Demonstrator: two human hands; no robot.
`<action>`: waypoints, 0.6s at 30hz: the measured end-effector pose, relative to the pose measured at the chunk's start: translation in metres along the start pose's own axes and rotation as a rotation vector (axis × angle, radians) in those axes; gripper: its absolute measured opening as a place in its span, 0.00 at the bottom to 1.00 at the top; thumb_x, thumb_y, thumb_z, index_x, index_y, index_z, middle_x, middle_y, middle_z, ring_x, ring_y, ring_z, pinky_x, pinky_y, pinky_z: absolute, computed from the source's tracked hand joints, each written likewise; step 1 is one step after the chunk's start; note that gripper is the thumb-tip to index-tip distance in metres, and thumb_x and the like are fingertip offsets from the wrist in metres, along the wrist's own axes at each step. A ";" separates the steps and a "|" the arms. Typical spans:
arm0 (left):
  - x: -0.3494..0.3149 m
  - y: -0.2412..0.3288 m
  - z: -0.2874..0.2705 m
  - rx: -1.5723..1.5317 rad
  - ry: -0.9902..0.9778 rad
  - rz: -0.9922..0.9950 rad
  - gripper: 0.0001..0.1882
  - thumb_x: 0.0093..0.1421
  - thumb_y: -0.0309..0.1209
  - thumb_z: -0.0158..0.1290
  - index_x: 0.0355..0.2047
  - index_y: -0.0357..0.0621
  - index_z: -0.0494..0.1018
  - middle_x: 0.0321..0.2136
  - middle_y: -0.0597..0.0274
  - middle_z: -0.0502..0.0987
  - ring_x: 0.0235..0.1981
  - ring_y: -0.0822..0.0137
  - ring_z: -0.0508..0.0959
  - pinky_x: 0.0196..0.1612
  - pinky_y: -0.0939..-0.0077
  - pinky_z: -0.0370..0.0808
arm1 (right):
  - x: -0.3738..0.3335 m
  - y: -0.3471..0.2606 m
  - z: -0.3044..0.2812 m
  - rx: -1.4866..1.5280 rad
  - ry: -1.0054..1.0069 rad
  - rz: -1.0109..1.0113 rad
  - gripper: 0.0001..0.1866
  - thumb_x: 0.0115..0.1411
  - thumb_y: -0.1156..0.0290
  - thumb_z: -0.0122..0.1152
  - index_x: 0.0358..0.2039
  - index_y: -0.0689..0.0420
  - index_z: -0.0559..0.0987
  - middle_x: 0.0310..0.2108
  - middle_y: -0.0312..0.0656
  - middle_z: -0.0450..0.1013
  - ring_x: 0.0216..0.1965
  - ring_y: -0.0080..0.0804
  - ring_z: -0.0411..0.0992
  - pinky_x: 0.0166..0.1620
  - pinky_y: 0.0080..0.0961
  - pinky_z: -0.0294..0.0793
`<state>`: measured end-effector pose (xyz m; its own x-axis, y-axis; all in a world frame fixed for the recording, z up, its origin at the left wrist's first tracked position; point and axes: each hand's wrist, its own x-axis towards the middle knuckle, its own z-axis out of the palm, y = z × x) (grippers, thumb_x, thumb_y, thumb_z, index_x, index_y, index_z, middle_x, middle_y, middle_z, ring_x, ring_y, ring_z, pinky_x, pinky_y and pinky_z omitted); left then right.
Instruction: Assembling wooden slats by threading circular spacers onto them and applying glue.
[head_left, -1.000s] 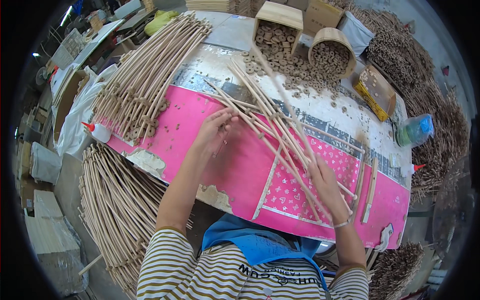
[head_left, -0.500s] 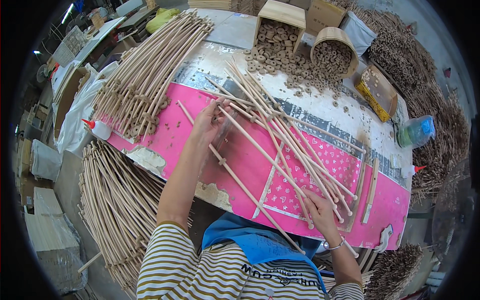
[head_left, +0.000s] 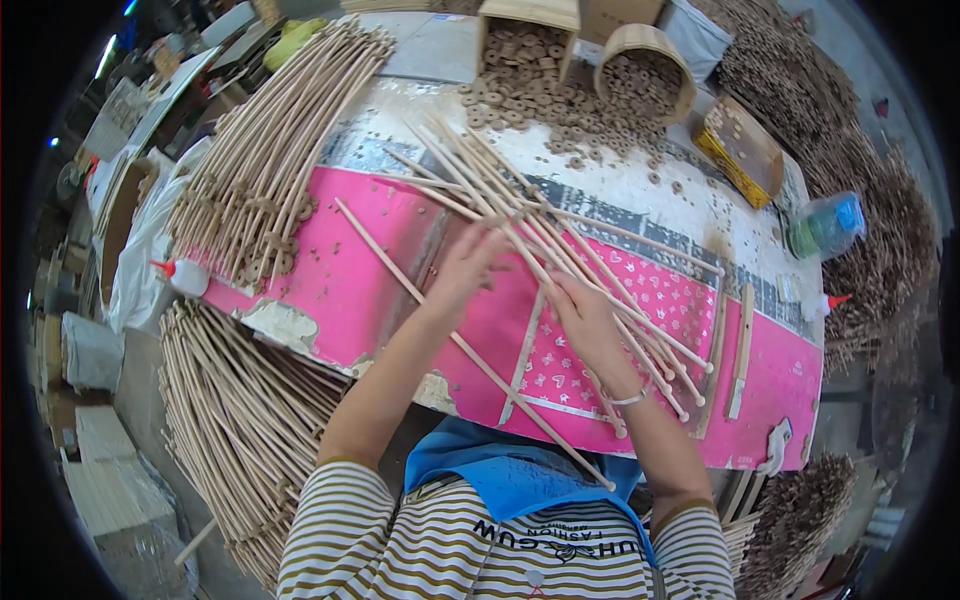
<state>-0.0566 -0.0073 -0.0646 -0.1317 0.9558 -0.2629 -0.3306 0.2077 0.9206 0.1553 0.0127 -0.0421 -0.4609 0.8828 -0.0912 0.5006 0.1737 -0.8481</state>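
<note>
Over the pink sheet, my left hand point(head_left: 468, 268) is slightly blurred, with its fingers stretched toward the pile and no rod visible in it. My right hand point(head_left: 592, 325) is closed round a pale wooden rod point(head_left: 528, 252) among the loose pile of wooden rods point(head_left: 600, 277), which have round knobs at their near ends and wooden rings partway along. Beneath my left forearm, a single wooden rod point(head_left: 495, 378) runs diagonally past the table's near edge. Whether a small ring is in my left hand cannot be made out.
A wooden box point(head_left: 530, 14) and a wooden tub point(head_left: 648, 40) spill wooden rings point(head_left: 560, 125) at the back. Bundled rods point(head_left: 280, 140) lie left, more rods point(head_left: 230, 420) below the table. A glue bottle point(head_left: 188, 277) stands left; a plastic jar point(head_left: 825, 228) and yellow box point(head_left: 738, 150) right.
My left hand has come off the rod's far end and moved right and down. My right hand has slid up and left from the near end into the pile. The view has shifted slightly.
</note>
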 end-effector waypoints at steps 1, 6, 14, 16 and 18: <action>-0.001 0.001 -0.006 0.052 0.137 0.033 0.25 0.70 0.40 0.53 0.63 0.48 0.65 0.47 0.66 0.82 0.42 0.75 0.79 0.35 0.82 0.68 | 0.013 0.012 0.008 -0.078 0.128 -0.228 0.16 0.70 0.65 0.53 0.52 0.59 0.79 0.30 0.50 0.76 0.33 0.46 0.76 0.40 0.40 0.74; -0.004 0.000 -0.056 0.094 0.168 0.058 0.21 0.69 0.34 0.53 0.60 0.45 0.70 0.46 0.64 0.81 0.41 0.75 0.79 0.34 0.84 0.69 | 0.020 0.021 -0.011 -0.249 0.294 -0.294 0.15 0.65 0.71 0.58 0.52 0.58 0.79 0.40 0.48 0.75 0.42 0.46 0.75 0.46 0.40 0.74; 0.026 0.010 -0.030 -0.019 0.065 0.053 0.19 0.68 0.32 0.52 0.58 0.43 0.73 0.43 0.67 0.82 0.39 0.79 0.80 0.35 0.86 0.69 | -0.059 0.009 -0.017 -0.105 0.024 -0.267 0.12 0.64 0.69 0.62 0.46 0.55 0.82 0.41 0.44 0.79 0.42 0.41 0.78 0.47 0.38 0.77; 0.059 0.011 -0.019 0.066 -0.013 0.129 0.19 0.68 0.32 0.52 0.58 0.41 0.73 0.43 0.65 0.82 0.39 0.77 0.80 0.35 0.85 0.70 | -0.081 0.021 0.016 -0.232 -0.271 -0.579 0.15 0.62 0.69 0.62 0.51 0.51 0.80 0.51 0.43 0.76 0.53 0.39 0.74 0.58 0.45 0.70; 0.091 0.013 0.003 0.129 -0.086 0.193 0.19 0.68 0.32 0.54 0.58 0.41 0.73 0.41 0.65 0.82 0.37 0.78 0.79 0.33 0.83 0.70 | -0.101 0.030 0.034 -0.244 -0.405 -0.625 0.20 0.59 0.68 0.62 0.53 0.50 0.78 0.61 0.42 0.70 0.67 0.40 0.62 0.69 0.52 0.56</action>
<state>-0.0698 0.0826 -0.0755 -0.0994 0.9934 -0.0578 -0.1844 0.0387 0.9821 0.1919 -0.0866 -0.0756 -0.9181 0.3699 0.1423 0.1855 0.7183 -0.6705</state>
